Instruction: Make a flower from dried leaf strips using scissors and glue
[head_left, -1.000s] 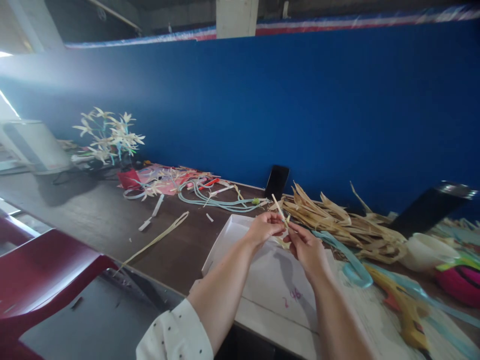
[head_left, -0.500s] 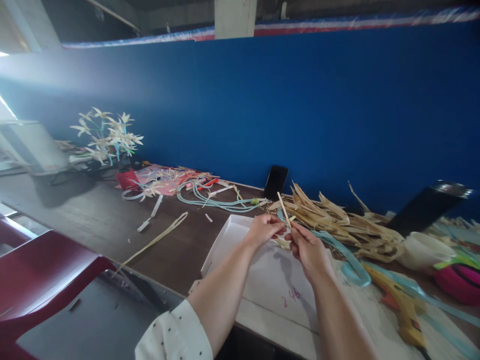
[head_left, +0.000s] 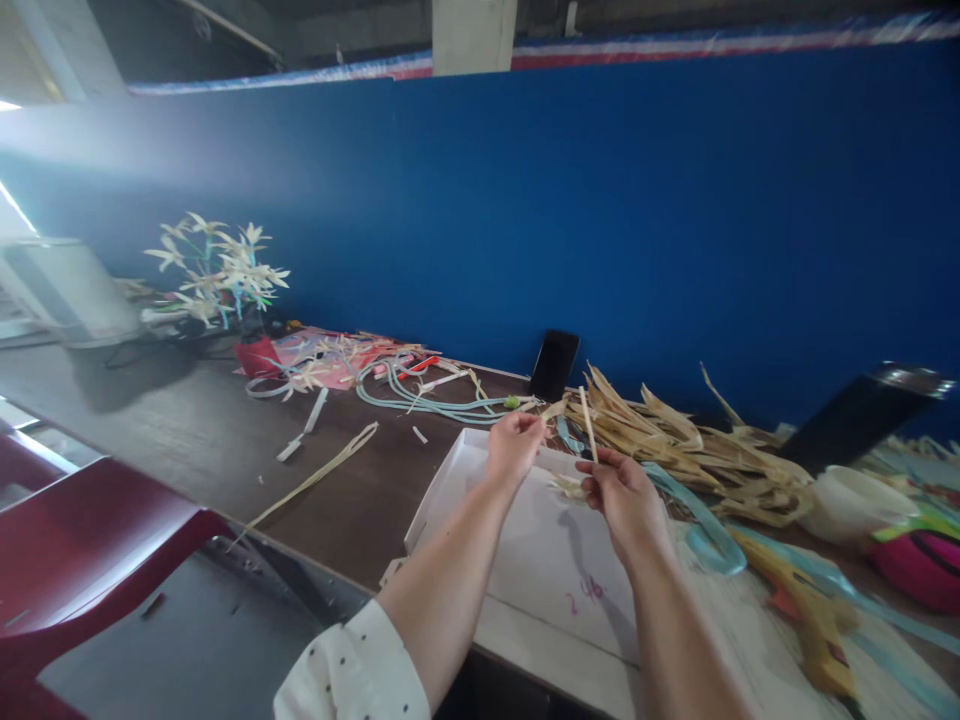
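Observation:
My right hand [head_left: 621, 492] pinches a thin pale stick [head_left: 589, 425], which points up over the white box lid [head_left: 540, 560]. To its left, my left hand [head_left: 516, 447] has its fingertips closed, with a small pale strip of corn husk [head_left: 554, 411] at their tips. Small cream husk pieces [head_left: 568, 487] show just left of my right fingers; whether they touch the hand I cannot tell. A pile of dried corn husks [head_left: 675, 440] lies behind and right of my hands. Light blue ribbon [head_left: 694, 510] curls beside my right wrist.
A yellow glue gun [head_left: 814, 620], a white cup [head_left: 855, 500] and a black bottle [head_left: 862, 415] are at right. A phone [head_left: 553, 365] leans on the blue partition [head_left: 675, 200]. Leftward are blue tubing [head_left: 450, 408], a husk-flower plant [head_left: 225, 270] and a red chair [head_left: 97, 550].
My hands have moved apart. The left went slightly up and left, away from the stick; my right hand shifted a little right, still holding the stick, now tilted the same way but more upright.

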